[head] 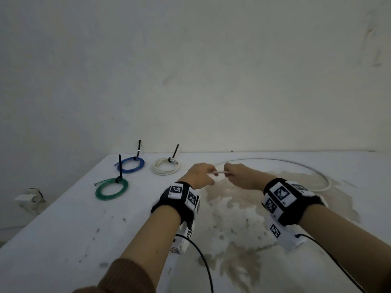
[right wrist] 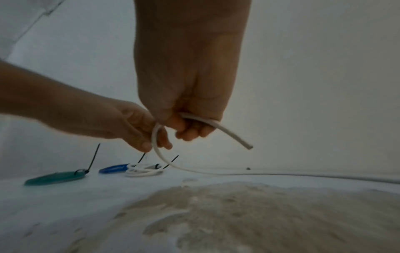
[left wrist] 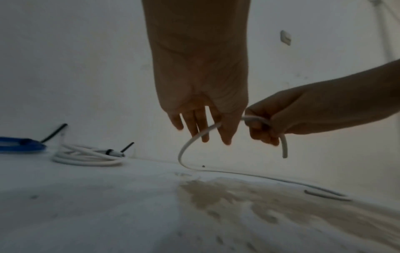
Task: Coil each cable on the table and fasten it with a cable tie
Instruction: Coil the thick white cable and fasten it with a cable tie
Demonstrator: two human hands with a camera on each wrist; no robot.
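Observation:
A loose white cable [head: 220,171] is held up between both hands, and the rest of it arcs to the right across the white table [head: 74,229]. My right hand [head: 229,173] [right wrist: 190,131] grips it near its cut end, which sticks out past the fingers [left wrist: 262,135]. My left hand [head: 208,176] [left wrist: 207,135] pinches the cable [left wrist: 184,149] just beside, with thumb against fingers [right wrist: 151,145]. From there the cable [right wrist: 238,173] bends down to the table. Left of the hands lie a green coil [head: 111,188], a blue coil [head: 131,165] and a white coil [head: 166,166], each bound with a black cable tie.
A rough brownish stained patch [head: 232,218] covers the table under and in front of my hands. The wall [head: 211,81] rises right behind the table's far edge. A white wall fitting [head: 29,199] sits off the table's left side. Black leads [head: 203,261] trail from the wrist cameras.

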